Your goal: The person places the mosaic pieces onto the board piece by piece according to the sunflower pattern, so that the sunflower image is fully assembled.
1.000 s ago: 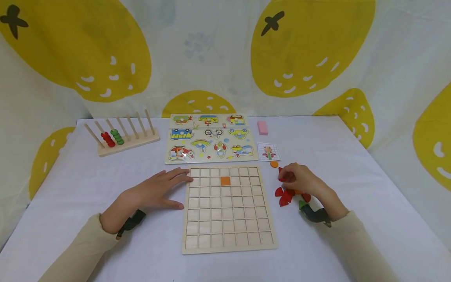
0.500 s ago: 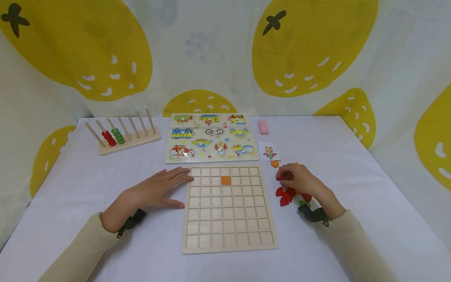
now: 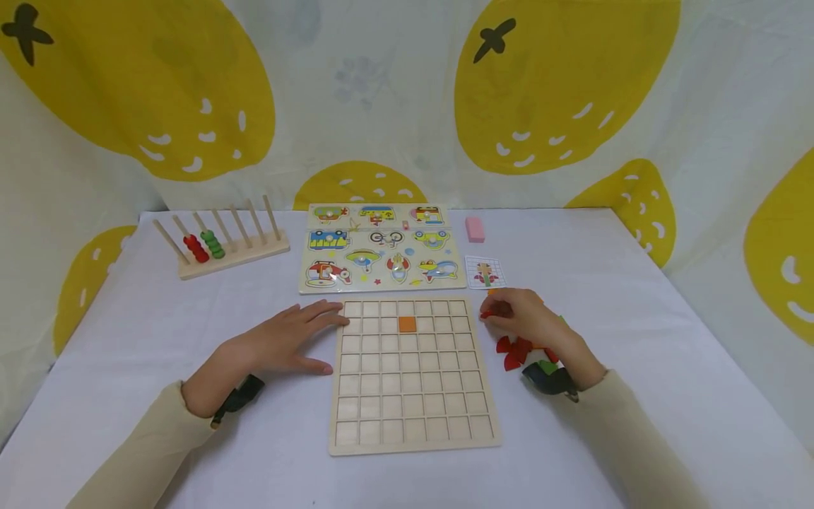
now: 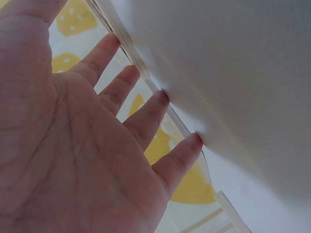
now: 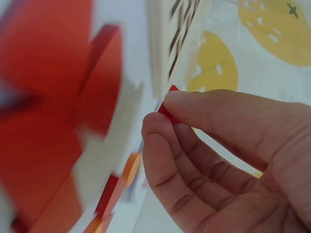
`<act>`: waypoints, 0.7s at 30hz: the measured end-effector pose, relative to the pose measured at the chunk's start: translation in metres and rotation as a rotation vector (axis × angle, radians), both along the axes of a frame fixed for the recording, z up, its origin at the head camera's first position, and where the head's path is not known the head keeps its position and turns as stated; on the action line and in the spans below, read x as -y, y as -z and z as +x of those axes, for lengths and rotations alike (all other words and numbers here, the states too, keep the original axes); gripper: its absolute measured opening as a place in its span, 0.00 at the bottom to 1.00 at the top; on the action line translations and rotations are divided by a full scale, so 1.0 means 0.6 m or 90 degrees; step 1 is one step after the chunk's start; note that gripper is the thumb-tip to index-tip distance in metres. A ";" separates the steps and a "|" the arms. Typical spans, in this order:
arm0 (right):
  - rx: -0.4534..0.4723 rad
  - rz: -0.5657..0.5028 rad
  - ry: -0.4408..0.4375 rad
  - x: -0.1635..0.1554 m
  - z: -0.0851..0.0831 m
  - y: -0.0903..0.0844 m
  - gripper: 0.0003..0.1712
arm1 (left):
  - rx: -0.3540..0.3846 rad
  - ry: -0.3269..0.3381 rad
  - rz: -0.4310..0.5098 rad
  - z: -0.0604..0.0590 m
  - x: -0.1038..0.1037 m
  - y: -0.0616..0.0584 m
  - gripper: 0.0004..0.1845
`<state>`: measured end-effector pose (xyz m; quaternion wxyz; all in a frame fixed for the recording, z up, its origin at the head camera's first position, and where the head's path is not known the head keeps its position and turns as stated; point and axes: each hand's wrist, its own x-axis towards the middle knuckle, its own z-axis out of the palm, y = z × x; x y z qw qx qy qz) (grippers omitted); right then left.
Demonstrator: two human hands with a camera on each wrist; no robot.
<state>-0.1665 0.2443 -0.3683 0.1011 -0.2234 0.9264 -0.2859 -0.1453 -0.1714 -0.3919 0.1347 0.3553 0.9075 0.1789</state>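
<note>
**Red piece lifted, board waiting**

Picking stage, by the look of it: right hand pinching a small red piece between thumb and fingertips, just off the right edge of the wooden grid board. Same pinch seen close in the right wrist view, only a red corner showing past the fingers. Left hand lying flat and spread on the counter, fingertips touching the board's left edge, holding nothing, apparently steadying it.

Next move, as a judgement: carrying the piece leftward from the right hand over the rim and seating it square in one cell, probably checked against the little pattern card lying just beyond the hand. Thin piece, shallow cell, so level lowering needed rather than a drop.

Contents of the board: one orange square in the second row, near the middle; every other cell bare wood. Just behind and under the right hand, a loose cluster of red pieces on the cloth, with a green one by the wrist.

Farther beyond both hands: vehicle peg puzzle, bead rack, pink block.
</note>
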 end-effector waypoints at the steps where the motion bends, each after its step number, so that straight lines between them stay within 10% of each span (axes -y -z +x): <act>1: -0.004 -0.005 -0.004 0.006 -0.001 0.000 0.05 | 0.001 -0.001 0.000 0.000 0.000 -0.001 0.40; 21: 0.027 -0.049 -0.036 0.091 -0.014 0.006 0.04 | -0.003 0.003 0.007 -0.003 0.005 0.007 0.40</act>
